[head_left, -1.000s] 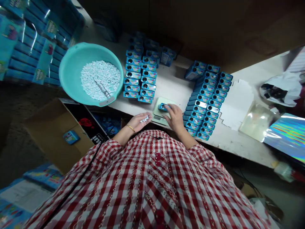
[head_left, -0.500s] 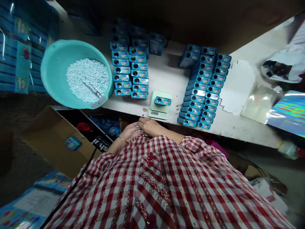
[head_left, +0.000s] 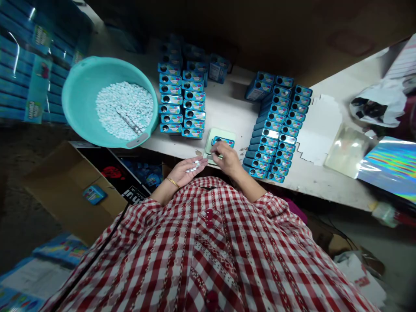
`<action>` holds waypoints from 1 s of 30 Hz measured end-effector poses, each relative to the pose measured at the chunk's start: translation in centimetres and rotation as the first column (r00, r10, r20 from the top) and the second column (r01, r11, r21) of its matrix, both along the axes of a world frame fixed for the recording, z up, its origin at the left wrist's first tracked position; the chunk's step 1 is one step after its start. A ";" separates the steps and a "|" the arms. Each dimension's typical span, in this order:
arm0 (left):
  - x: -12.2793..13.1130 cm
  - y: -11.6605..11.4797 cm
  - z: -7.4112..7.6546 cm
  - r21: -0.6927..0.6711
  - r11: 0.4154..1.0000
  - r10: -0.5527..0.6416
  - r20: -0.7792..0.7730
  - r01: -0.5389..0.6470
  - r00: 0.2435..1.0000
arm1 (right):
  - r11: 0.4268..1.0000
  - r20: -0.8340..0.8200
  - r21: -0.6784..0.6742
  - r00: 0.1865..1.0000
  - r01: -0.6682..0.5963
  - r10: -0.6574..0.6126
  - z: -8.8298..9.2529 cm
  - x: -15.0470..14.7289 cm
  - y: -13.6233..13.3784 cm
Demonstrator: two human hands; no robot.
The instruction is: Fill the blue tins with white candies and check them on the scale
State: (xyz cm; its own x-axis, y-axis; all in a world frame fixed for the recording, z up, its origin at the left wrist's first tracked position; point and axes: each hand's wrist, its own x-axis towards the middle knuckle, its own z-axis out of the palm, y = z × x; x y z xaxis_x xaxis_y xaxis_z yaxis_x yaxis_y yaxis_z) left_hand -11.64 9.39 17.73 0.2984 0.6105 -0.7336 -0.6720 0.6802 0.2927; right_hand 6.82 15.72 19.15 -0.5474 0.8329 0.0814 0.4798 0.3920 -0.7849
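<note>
My left hand (head_left: 186,172) is palm up at the table's front edge, fingers stretched out, with several small white candies (head_left: 193,167) lying in it. My right hand (head_left: 227,158) is over a small blue tin (head_left: 224,141), its fingertips pinched near the tin's round hole. Anything between those fingertips is too small to make out. The tin lies on a pale green digital scale (head_left: 212,132), its lower part covered by my right hand. To the left, a turquoise basin (head_left: 78,104) holds a heap of white candies (head_left: 125,106) with a metal scoop (head_left: 131,123) in it.
Rows of blue tins stand left (head_left: 194,114) and right (head_left: 260,154) of the scale on the white table (head_left: 224,104). An open cardboard box (head_left: 65,186) sits below the basin. White card (head_left: 321,125) and shiny sheets (head_left: 390,164) lie at the right.
My hands were together at the table's edge and have come apart. The left palm has opened out, showing the candies; my right hand has moved forward over the tin on the scale.
</note>
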 end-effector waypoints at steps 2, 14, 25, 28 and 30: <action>0.3 0.6 0.1 0.006 1.000 0.010 -0.005 -0.010 1.000 | 0.998 0.024 0.019 0.998 0.056 -0.056 -0.2 0.9 1.6; -0.2 0.4 -0.5 -0.065 0.993 0.093 -0.077 -0.098 0.993 | 0.896 -0.150 -0.011 0.885 0.444 -0.441 0.5 3.6 3.0; -0.4 1.2 -0.4 -0.080 0.987 0.131 -0.067 -0.137 0.989 | 0.884 -0.226 0.054 0.868 0.464 -0.442 4.7 2.8 1.9; -0.4 1.1 -0.3 -0.093 0.987 0.122 -0.064 -0.128 0.990 | 0.883 -0.208 0.044 0.869 0.467 -0.449 3.7 3.1 2.3; -0.3 1.1 -0.3 -0.111 0.985 0.122 -0.063 -0.129 0.990 | 0.911 -0.165 0.027 0.901 0.412 -0.402 2.7 2.9 2.4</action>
State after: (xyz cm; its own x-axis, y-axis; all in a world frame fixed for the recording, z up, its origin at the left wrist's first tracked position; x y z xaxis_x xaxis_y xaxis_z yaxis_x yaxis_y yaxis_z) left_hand -11.93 10.49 17.47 0.1811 0.5513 -0.8144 -0.7390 0.6227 0.2572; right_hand 9.69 18.16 21.86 -0.1388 0.9714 0.1925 0.4841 0.2361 -0.8425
